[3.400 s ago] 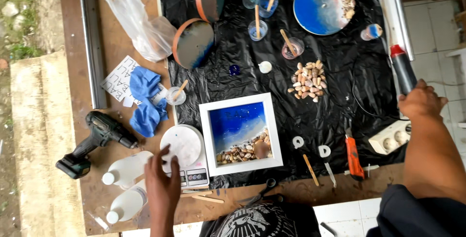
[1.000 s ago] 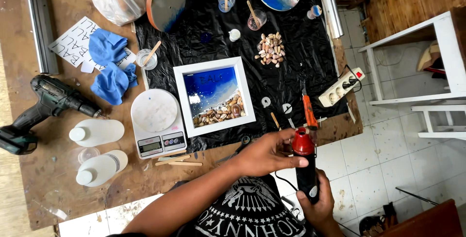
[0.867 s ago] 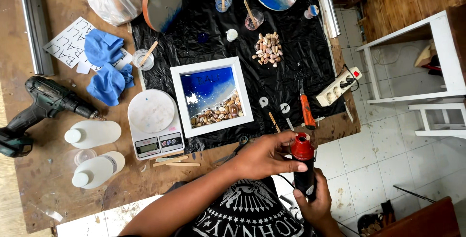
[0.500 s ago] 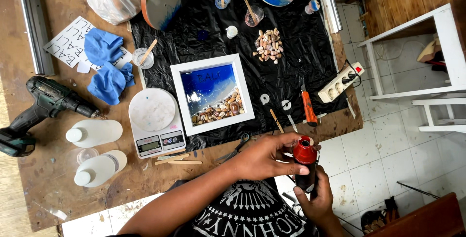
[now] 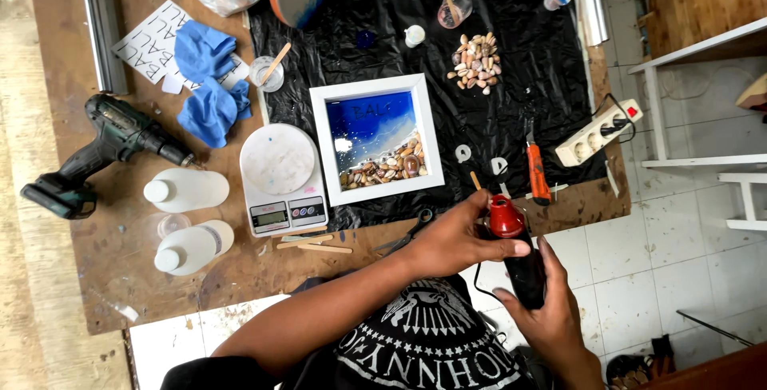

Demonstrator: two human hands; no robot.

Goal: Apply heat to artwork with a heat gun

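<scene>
Seen from above, both hands now meet just off the near edge of the workbench (image 5: pixel 96 278). The right hand (image 5: pixel 551 322) is wrapped closed around the black body of a heat gun (image 5: pixel 519 258); the left hand (image 5: pixel 455 238), which earlier rested by the scale (image 5: pixel 284 186), now closes over its red nozzle. The tool has come in from the far right and sits near the white-framed blue resin picture (image 5: pixel 375 138), so the work appears to be turning to it.
</scene>
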